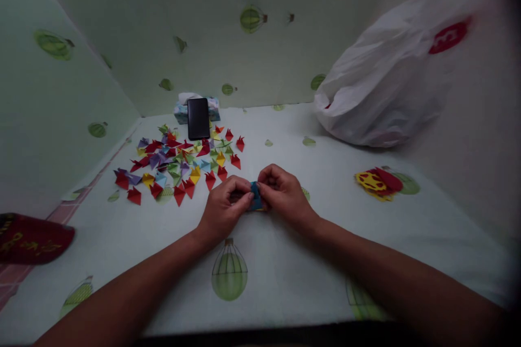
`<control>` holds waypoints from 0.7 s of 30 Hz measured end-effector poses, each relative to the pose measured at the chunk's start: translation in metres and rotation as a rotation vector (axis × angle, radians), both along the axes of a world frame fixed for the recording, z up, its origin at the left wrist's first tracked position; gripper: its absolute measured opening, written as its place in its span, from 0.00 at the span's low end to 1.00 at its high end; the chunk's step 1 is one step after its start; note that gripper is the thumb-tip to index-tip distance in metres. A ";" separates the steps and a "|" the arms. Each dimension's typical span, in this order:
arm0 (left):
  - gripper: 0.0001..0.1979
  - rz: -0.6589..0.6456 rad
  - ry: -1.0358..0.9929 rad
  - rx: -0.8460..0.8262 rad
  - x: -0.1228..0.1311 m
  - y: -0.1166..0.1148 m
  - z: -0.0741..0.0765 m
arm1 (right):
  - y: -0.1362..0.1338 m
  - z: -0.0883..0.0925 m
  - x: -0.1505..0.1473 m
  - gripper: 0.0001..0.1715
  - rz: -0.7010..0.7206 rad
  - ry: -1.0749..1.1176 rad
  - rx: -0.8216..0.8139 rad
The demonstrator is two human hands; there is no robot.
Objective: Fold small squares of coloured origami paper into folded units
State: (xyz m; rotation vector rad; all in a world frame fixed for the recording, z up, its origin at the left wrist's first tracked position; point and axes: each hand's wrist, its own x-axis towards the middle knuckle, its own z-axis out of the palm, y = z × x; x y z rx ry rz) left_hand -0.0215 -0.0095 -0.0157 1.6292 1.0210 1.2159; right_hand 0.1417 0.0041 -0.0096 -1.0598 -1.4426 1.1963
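Observation:
Between my two hands is a small piece of blue paper (pixel 255 198), with a thin yellowish edge or layer showing below it. My left hand (pixel 228 201) pinches its left side between thumb and fingers. On the other side, my right hand (pixel 287 195) pinches the upper right part, its fingers curled. The fingertips cover much of the paper, so its exact folds cannot be made out. Just beyond my left hand lies a spread of small folded paper cranes (pixel 175 165) in red, yellow, green, blue and purple.
A black phone (pixel 198 119) leans against a tissue box (pixel 214 109) behind the cranes. At the back right sits a white plastic bag (pixel 378 76). Yellow and red paper cut-outs (pixel 378 182) lie to the right. A dark red object with gold marks (pixel 36 239) is at the left edge.

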 end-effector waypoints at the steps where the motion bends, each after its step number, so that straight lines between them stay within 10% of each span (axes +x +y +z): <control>1: 0.02 0.020 0.031 0.036 -0.001 0.001 0.000 | 0.000 0.001 0.000 0.07 0.030 0.039 -0.047; 21: 0.03 0.085 0.186 0.180 -0.004 0.004 -0.003 | 0.002 0.004 0.001 0.10 0.220 0.130 -0.165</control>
